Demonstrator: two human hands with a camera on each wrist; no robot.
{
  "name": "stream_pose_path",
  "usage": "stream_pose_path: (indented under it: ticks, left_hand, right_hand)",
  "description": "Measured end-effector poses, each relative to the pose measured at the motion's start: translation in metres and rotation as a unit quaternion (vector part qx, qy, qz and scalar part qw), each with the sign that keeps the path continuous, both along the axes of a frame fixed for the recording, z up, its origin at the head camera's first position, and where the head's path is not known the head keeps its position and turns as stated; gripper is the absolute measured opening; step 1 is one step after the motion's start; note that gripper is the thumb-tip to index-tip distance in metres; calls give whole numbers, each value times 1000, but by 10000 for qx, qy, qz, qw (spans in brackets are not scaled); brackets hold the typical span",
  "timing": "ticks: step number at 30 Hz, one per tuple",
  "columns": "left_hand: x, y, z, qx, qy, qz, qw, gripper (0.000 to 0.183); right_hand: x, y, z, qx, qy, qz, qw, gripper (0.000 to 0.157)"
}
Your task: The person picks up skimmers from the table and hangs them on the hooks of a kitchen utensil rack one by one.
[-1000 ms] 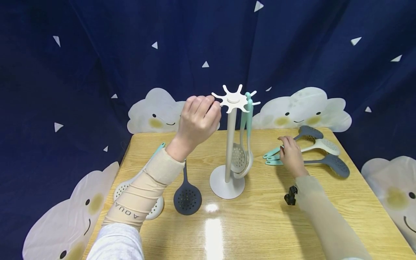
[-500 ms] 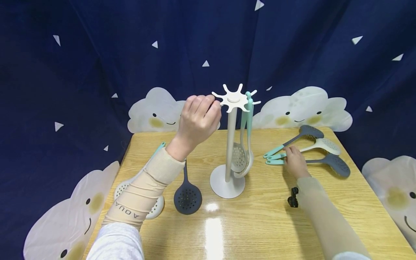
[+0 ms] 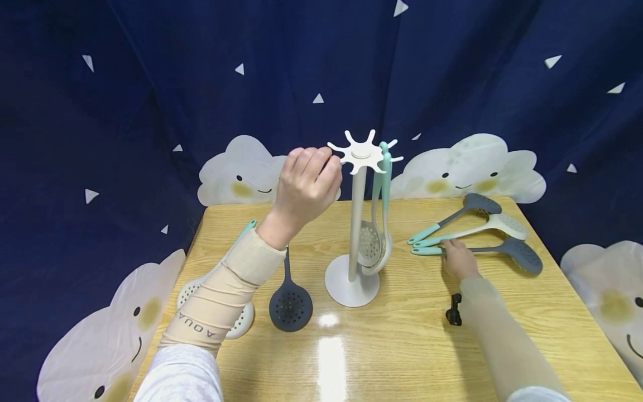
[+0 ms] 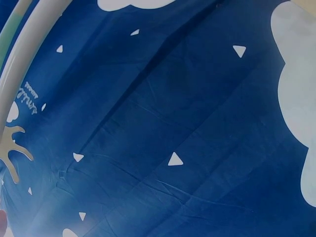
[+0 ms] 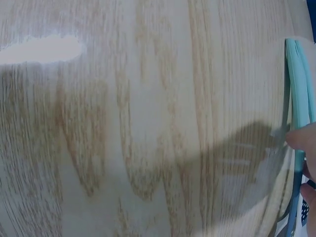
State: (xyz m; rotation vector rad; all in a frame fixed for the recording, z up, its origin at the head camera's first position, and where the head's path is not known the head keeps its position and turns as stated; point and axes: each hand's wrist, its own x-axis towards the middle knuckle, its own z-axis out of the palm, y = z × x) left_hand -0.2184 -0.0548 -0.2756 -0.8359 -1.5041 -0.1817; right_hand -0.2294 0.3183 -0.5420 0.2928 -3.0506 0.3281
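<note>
My left hand (image 3: 308, 181) is raised with curled fingers, its fingertips gripping a tip of the white utensil rack's star-shaped top (image 3: 360, 155). In the left wrist view only a bit of that hand shows at the lower left, below the rack arms (image 4: 11, 148). On the right, my right hand (image 3: 458, 259) pinches the turquoise handle (image 3: 427, 251) of the nearest dark grey skimmer (image 3: 522, 257), which lies on the table. Thumb and fingers meet around the handle (image 5: 298, 94) in the right wrist view. Two pale utensils (image 3: 385, 254) with turquoise handles hang from the rack's right side.
Just beyond the right hand lie a cream perforated utensil (image 3: 507, 226) and another dark grey one (image 3: 482, 203). Left of the rack base (image 3: 351, 290) lie a dark skimmer (image 3: 290, 307) and pale perforated utensils (image 3: 241, 324), partly hidden by the left arm. A dark curtain stands behind.
My right hand has come down and toward me, from over the group of handles onto the nearest skimmer's handle, its fingers closing. The left hand has stayed at the rack top.
</note>
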Motion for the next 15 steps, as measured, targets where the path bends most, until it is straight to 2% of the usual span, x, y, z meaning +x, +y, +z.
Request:
stream_pose_path:
  ticks: [8, 15]
  left_hand:
    - [0, 0, 0, -5, 13, -2, 10000, 8]
    - [1, 0, 1, -15, -14, -12, 10000, 8]
  right_hand:
    - [-2, 1, -7, 152, 238, 28, 9996, 32]
    - [-1, -2, -5, 138, 116, -141, 9997, 31]
